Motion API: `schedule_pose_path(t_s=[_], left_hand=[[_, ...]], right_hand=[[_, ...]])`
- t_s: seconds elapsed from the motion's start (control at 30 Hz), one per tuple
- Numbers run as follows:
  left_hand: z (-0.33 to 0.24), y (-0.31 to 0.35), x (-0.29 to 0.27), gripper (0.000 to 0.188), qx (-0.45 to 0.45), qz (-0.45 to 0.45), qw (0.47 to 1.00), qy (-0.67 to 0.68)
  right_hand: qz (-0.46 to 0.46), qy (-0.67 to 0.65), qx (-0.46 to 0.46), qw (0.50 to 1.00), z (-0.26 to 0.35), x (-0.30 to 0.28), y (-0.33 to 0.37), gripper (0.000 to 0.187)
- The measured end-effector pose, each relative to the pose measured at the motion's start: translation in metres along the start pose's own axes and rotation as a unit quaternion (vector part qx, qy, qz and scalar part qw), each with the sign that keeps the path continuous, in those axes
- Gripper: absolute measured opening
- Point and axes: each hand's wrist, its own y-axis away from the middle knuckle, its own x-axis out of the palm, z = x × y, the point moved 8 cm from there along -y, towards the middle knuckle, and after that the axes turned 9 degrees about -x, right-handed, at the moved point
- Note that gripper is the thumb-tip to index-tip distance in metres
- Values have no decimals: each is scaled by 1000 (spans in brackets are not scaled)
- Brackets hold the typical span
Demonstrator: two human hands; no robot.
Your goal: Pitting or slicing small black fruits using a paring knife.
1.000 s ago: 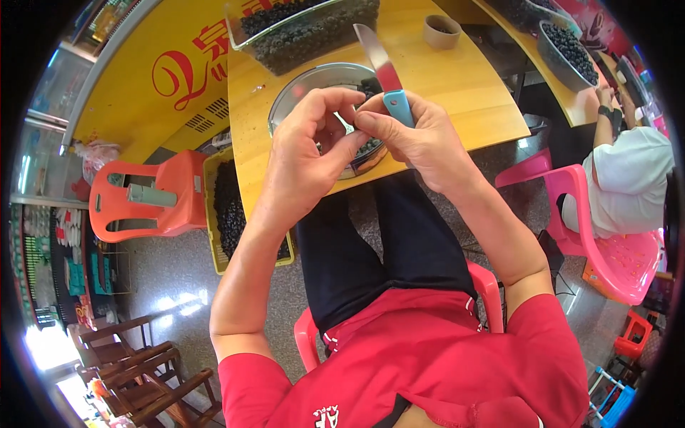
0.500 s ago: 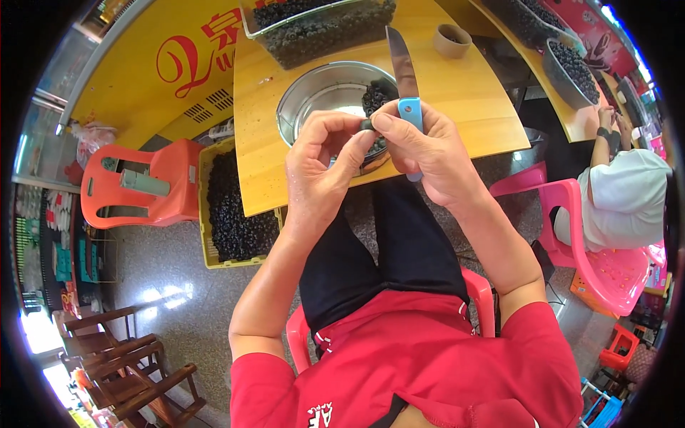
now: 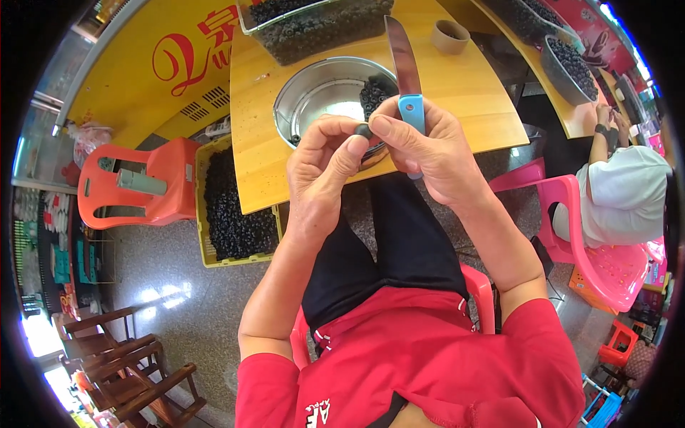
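Between the thumb and forefinger of my left hand is a small dark rounded piece, its kind too small to make out. My right hand grips a knife by its blue handle, blade pointing up and away from me. My right thumb and forefinger come close to the dark piece; whether they touch it is hard to tell. Both hands are over the near rim of a round metal bowl. Black pieces are heaped on the bowl's right side, and a lone one lies at its lower left.
A clear tub of black pieces stands at the table's far side, near a roll of tape. Left of the table are a yellow crate and an orange chair. A person in white sits at right by another table.
My left fingers have shifted slightly and turned the dark piece, so more of it shows. The knife stays in my right hand. The view has moved a little.
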Motion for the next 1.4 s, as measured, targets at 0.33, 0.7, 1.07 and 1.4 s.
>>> schedule_pose_path(t_s=[0.33, 0.7, 1.07, 1.4], left_hand=[[3, 0, -2, 16, 17, -17, 999, -26], [-9, 4, 3, 12, 44, 42, 996, -61], [-7, 3, 2, 12, 32, 56, 993, -103], [4, 5, -4, 14, -10, 44, 999, -13]], right_hand=[[36, 105, -70, 991, 9, 4, -2, 19], [40, 47, 31, 998, 3, 1, 0, 20], [74, 91, -10, 993, 5, 3, -2, 23], [82, 72, -2, 994, 4, 4, 1, 22]])
